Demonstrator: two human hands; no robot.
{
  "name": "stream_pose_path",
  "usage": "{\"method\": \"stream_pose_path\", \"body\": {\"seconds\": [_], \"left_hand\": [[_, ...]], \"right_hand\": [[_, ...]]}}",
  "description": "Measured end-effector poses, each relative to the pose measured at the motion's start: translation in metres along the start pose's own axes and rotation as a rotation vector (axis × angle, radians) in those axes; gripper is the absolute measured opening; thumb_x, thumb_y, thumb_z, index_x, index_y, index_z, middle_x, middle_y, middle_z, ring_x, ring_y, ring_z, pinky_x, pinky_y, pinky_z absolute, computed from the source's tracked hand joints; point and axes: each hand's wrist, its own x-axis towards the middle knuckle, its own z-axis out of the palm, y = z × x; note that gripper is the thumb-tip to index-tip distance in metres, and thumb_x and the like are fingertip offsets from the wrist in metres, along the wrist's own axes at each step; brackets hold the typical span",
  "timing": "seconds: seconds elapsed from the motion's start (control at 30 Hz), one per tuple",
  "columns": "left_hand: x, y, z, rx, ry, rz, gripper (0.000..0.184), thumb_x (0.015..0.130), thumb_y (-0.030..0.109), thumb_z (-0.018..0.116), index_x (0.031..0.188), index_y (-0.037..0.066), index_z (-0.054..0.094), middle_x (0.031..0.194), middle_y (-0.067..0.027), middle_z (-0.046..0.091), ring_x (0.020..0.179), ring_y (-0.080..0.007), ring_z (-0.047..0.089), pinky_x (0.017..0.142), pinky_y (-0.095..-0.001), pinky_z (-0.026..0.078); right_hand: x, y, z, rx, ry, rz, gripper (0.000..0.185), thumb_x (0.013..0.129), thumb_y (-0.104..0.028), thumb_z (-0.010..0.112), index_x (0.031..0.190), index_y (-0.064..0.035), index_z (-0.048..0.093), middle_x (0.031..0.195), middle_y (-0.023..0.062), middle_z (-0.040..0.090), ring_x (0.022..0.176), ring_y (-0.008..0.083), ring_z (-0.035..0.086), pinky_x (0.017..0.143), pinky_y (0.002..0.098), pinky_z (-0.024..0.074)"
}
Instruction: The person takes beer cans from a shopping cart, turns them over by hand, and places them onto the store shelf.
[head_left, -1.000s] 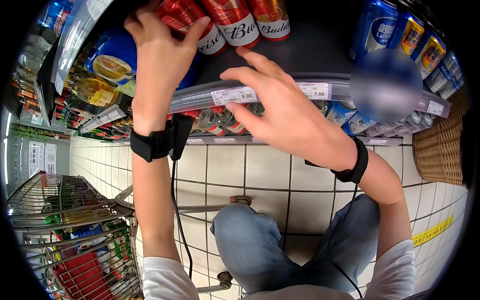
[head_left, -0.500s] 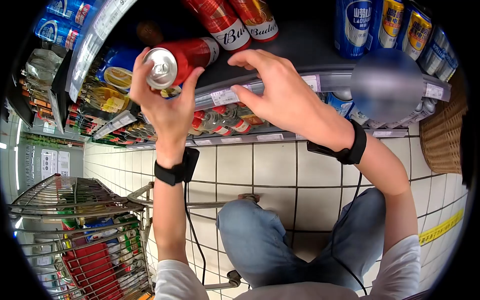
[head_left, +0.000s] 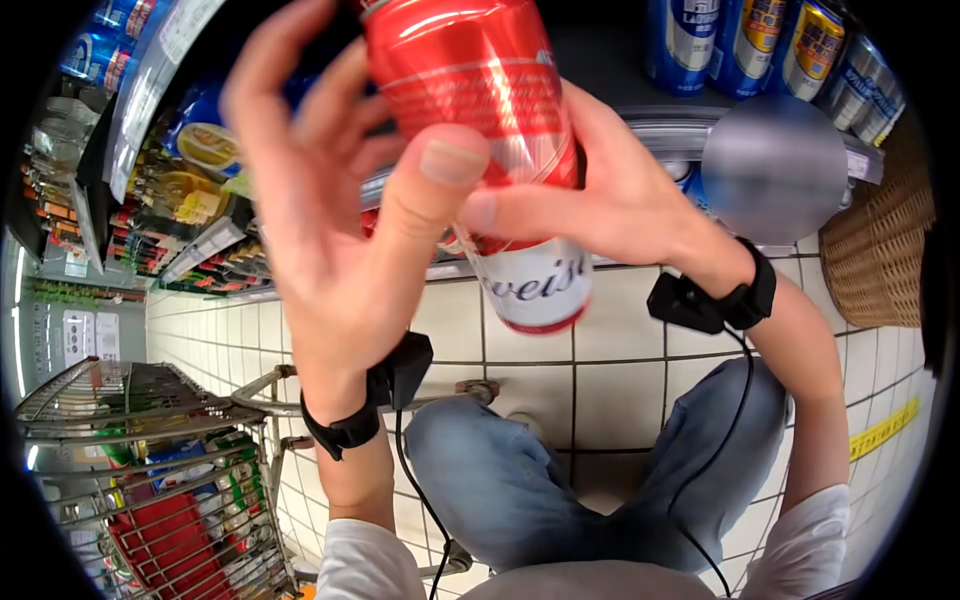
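A large red can with a white lower band hangs in the air close to the camera, nearly upright with its top tilted left. My right hand is wrapped round its right side, the thumb across the front. At the can's left side is my left hand, its fingers spread and blurred, the thumb tip overlapping the can; whether it touches cannot be made out. Behind the hands runs the shelf edge. Blue cans and a yellow-and-blue can stand on the shelf at the upper right.
At the lower left is a wire shopping cart with a red item and several packages inside. A wicker basket stands at the right. Shelves of bottles line the left. My knees are below, over the tiled floor.
The red can has come off the shelf, up towards the camera, and turned from lying tilted to nearly upright. My right hand has taken hold of it; my left hand's fingers have spread.
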Motion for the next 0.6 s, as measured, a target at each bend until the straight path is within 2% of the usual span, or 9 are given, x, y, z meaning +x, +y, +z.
{"method": "stream_pose_path", "body": {"seconds": [0.03,0.1,0.17,0.2,0.33,0.4,0.43,0.5,0.6], "left_hand": [[-0.002,-0.008,-0.005,-0.093,-0.144,-0.041,0.074,0.099,0.041,0.060,0.152,0.002,0.026,0.145,-0.0200,0.045,0.125,-0.0238,0.052,0.101,-0.0351,0.045],[-0.015,-0.003,0.008,-0.162,-0.218,-0.237,0.070,0.102,0.041,0.052,0.153,0.001,0.025,0.151,-0.0178,0.038,0.131,-0.0245,0.047,0.104,-0.0365,0.042],[-0.024,-0.006,0.015,-0.263,-0.308,-0.208,0.078,0.098,0.043,0.058,0.155,0.001,0.024,0.156,-0.0187,0.031,0.137,-0.0273,0.042,0.108,-0.0385,0.039],[-0.026,-0.011,0.010,-0.159,-0.394,-0.135,0.086,0.094,0.047,0.062,0.155,0.000,0.023,0.158,-0.0192,0.028,0.140,-0.0292,0.038,0.110,-0.0393,0.038],[-0.032,-0.013,0.007,-0.072,-0.512,0.131,0.132,0.054,0.045,0.096,0.155,-0.001,0.024,0.163,-0.0231,0.018,0.150,-0.0357,0.022,0.115,-0.0467,0.031],[-0.037,-0.015,0.013,-0.117,-0.507,0.153,0.133,0.050,0.040,0.099,0.155,0.000,0.026,0.163,-0.0241,0.018,0.150,-0.0374,0.021,0.115,-0.0481,0.030],[-0.039,-0.018,0.016,-0.004,-0.465,0.280,0.125,0.053,0.034,0.098,0.153,0.002,0.031,0.161,-0.0254,0.022,0.149,-0.0398,0.024,0.115,-0.0488,0.031],[-0.042,-0.024,0.021,0.108,-0.422,0.400,0.117,0.056,0.029,0.097,0.151,0.003,0.035,0.159,-0.0266,0.027,0.147,-0.0421,0.028,0.114,-0.0496,0.032],[-0.044,-0.023,0.023,0.189,-0.335,0.476,0.091,0.063,0.016,0.092,0.141,0.002,0.047,0.147,-0.0273,0.045,0.140,-0.0455,0.040,0.112,-0.0506,0.036]], "right_hand": [[-0.004,-0.002,-0.001,0.116,0.096,0.136,0.063,0.078,-0.031,0.083,0.126,-0.0008,0.056,0.103,0.0099,0.070,0.088,0.0127,0.069,0.079,0.0296,0.0552],[-0.011,-0.004,-0.001,0.410,0.172,0.138,0.044,0.088,-0.031,0.073,0.118,0.0001,0.062,0.099,0.0089,0.072,0.082,0.0143,0.070,0.075,0.0284,0.0562],[-0.014,-0.006,-0.009,0.506,0.230,0.316,0.045,0.091,-0.038,0.067,0.114,0.0003,0.064,0.093,0.0088,0.072,0.077,0.0137,0.071,0.072,0.0274,0.0567],[-0.013,-0.006,-0.011,0.579,0.210,0.321,0.046,0.092,-0.044,0.063,0.110,-0.0010,0.063,0.088,0.0084,0.072,0.072,0.0141,0.071,0.069,0.0272,0.0575],[-0.016,-0.006,-0.016,0.729,0.246,0.341,0.042,0.091,-0.044,0.063,0.105,-0.0042,0.062,0.085,0.0088,0.071,0.071,0.0173,0.071,0.067,0.0313,0.0604],[-0.019,-0.002,-0.013,0.818,0.203,0.361,0.043,0.090,-0.045,0.064,0.106,-0.0050,0.062,0.087,0.0082,0.071,0.073,0.0177,0.071,0.068,0.0324,0.0605],[-0.021,-0.001,-0.011,0.839,0.192,0.362,0.043,0.090,-0.045,0.065,0.107,-0.0058,0.062,0.089,0.0075,0.070,0.074,0.0175,0.071,0.070,0.0328,0.0603],[-0.025,0.001,-0.006,0.852,0.176,0.353,0.042,0.090,-0.045,0.065,0.109,-0.0071,0.061,0.092,0.0062,0.070,0.076,0.0170,0.070,0.071,0.0330,0.0599],[-0.030,0.001,0.001,0.730,0.182,0.267,0.041,0.092,-0.046,0.063,0.110,-0.0093,0.062,0.094,0.0045,0.069,0.079,0.0157,0.070,0.074,0.0324,0.0593]]}}
